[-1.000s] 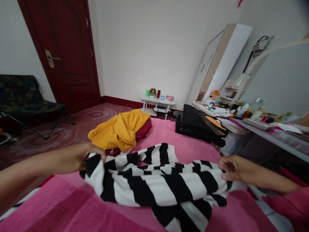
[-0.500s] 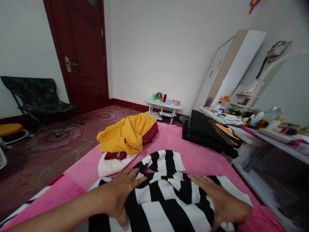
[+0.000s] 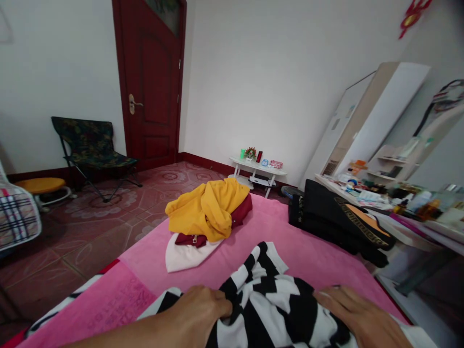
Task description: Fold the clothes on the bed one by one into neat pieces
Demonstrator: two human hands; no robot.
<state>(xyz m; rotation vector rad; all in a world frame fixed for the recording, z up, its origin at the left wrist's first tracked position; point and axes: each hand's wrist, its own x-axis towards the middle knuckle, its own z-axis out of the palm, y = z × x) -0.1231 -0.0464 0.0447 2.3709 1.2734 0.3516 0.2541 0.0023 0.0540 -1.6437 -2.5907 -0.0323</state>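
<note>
Half a second ago both palms lay spread on the striped garment (image 3: pixel 270 302); since then the left hand (image 3: pixel 205 309) has curled its fingers, the far sleeve has bunched narrower, and the view has swung left.

At the far left, a plaid panel (image 3: pixel 18 217) is cut off by the edge of view, with a yellow stool (image 3: pixel 41 185) just beside it. Next comes a camouflage folding chair (image 3: pixel 92 145) by the wall, then a dark red door (image 3: pixel 155 96).

On the pink cover (image 3: pixel 270 217), left of the middle, a yellow garment (image 3: pixel 203 208) is heaped over a dark red one, and a white garment (image 3: pixel 188 256) peeps out beneath on the near side. Nearer, the left hand sits against the left part of the striped garment; whether it pinches the cloth I cannot tell. That black-and-white garment lies rumpled at the near middle, its white-cuffed sleeve pointing far. On its right part the right hand (image 3: pixel 366 316) rests flat, fingers extended, gripping nothing.

Far off, a low white stand (image 3: pixel 255 166) carries small items. Farther right, black folded clothes (image 3: pixel 326 217) are stacked on the cover, near a cluttered bench (image 3: pixel 409 236).
</note>
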